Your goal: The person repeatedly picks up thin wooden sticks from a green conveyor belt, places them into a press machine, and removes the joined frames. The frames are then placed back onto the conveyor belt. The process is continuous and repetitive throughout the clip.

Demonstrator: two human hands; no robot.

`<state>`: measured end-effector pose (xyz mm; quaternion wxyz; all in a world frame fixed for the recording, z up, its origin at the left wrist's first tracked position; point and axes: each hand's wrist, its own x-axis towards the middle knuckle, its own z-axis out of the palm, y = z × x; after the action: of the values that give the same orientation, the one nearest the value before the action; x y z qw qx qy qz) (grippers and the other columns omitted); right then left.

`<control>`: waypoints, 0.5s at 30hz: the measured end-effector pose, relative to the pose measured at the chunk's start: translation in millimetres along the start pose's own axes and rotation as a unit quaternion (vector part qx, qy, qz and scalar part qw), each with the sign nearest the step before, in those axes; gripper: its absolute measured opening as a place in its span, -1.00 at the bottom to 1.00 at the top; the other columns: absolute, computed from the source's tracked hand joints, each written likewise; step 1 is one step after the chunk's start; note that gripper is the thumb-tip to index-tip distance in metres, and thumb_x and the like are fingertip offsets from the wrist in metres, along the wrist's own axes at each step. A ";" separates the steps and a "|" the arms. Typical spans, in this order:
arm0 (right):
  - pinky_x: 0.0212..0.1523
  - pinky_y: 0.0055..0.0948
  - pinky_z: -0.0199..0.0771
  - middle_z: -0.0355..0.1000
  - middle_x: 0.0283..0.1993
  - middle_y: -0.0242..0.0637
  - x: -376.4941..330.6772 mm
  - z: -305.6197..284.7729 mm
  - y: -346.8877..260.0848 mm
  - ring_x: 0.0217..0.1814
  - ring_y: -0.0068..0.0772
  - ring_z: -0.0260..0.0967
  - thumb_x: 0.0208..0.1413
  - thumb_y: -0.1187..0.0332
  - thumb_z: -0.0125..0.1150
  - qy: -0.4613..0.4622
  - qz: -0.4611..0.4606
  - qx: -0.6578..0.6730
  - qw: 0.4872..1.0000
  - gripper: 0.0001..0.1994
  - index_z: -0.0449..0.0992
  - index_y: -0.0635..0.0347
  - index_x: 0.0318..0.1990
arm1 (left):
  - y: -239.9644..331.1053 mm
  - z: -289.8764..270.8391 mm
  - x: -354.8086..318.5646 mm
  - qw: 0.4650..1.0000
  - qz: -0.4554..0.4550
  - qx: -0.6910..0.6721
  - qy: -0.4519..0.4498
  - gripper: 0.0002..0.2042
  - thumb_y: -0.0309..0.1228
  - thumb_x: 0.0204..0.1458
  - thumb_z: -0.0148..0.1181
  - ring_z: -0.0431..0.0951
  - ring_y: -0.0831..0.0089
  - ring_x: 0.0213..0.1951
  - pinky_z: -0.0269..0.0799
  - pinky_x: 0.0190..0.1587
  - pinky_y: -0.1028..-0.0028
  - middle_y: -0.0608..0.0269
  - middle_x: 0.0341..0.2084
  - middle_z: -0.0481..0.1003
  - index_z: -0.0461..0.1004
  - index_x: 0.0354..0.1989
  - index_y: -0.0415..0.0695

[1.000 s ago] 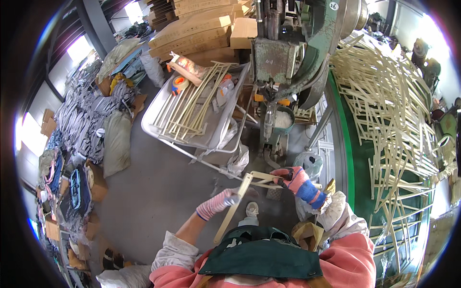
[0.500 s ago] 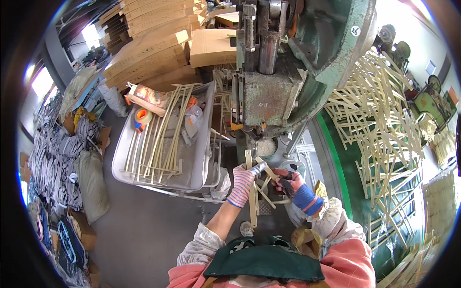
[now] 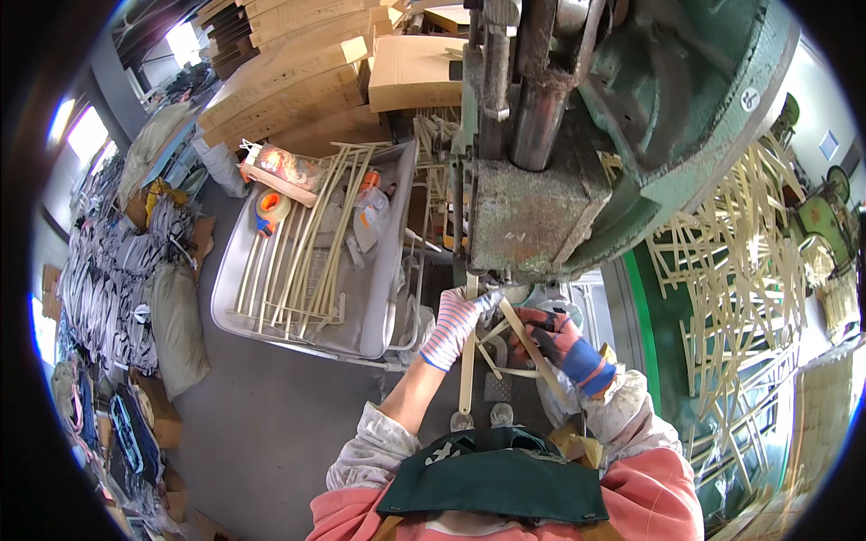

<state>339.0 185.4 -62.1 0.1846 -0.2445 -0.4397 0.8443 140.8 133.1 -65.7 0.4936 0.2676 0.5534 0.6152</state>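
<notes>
Directly below the grey block of the big green press machine (image 3: 631, 117), we have both gloved hands on pale wooden slats. Our left hand (image 3: 458, 323), in a pink-and-white striped glove, is closed around the upper part of a long wooden slat (image 3: 467, 370) that stands nearly upright in the view, its top end just under the machine's lower edge and its bottom end reaching down toward our green apron (image 3: 492, 482). Our right hand (image 3: 552, 338), in a red, dark and blue glove, is curled shut on a second slat (image 3: 530, 341) that slants from the machine's underside down to the right; a few more thin slats cross between the two hands, and we cannot tell exactly how they join. To the left of our left hand stands a grey tray cart (image 3: 379, 307), its rim just beside the glove, carrying a bundle of loose slats (image 3: 302, 257), an orange roll of tape (image 3: 271, 207), a clear plastic bag (image 3: 370, 216) and a colourful packet (image 3: 284, 167) at its far corner. Behind the cart, stacked wooden boards (image 3: 289, 81) rise toward the top of the view. On our right, beyond a green edge, a heap of assembled slat frames (image 3: 749, 270) lies in a tangle. Farther left on the grey floor (image 3: 262, 424) lie sacks and piles of dark bundles (image 3: 99, 270).
</notes>
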 end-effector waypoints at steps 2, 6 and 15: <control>-0.34 -0.47 0.51 0.50 -0.22 -0.22 14.9 -36.0 -3.1 -0.30 -0.41 0.48 0.14 0.37 0.08 -0.044 -0.002 -0.136 0.990 -0.70 0.42 0.28 0.01 | -4.0 -1.9 3.0 0.997 -0.004 0.074 -0.013 -0.88 -0.41 -0.12 0.34 0.28 0.71 -0.69 0.15 -0.63 0.61 0.44 -0.73 0.41 0.54 -0.52 -0.17; -0.39 -0.54 0.41 0.49 -0.33 -0.35 108.1 -103.6 36.9 -0.39 -0.57 0.41 0.07 0.41 0.14 0.103 -0.120 -0.570 0.806 -0.83 0.52 0.30 -0.22 | -17.4 -3.2 6.5 0.996 -0.064 0.062 0.018 -0.88 -0.43 -0.13 0.35 0.27 0.73 -0.69 0.12 -0.64 0.62 0.45 -0.72 0.41 0.55 -0.48 -0.18; -0.36 -0.48 0.41 0.49 -0.34 -0.34 139.8 -101.0 46.3 -0.37 -0.51 0.41 0.09 0.38 0.12 0.016 -0.060 -0.321 0.945 -0.83 0.52 0.27 -0.22 | -32.0 -16.1 -17.7 0.993 -0.038 0.108 0.039 -0.85 -0.35 -0.01 0.26 0.26 0.74 -0.66 0.15 -0.62 0.63 0.48 -0.70 0.39 0.54 -0.41 -0.19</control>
<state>279.1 299.6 -185.5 0.1538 -0.2775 -0.6985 0.6414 143.2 107.2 -96.1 0.4635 0.2739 0.6449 0.5425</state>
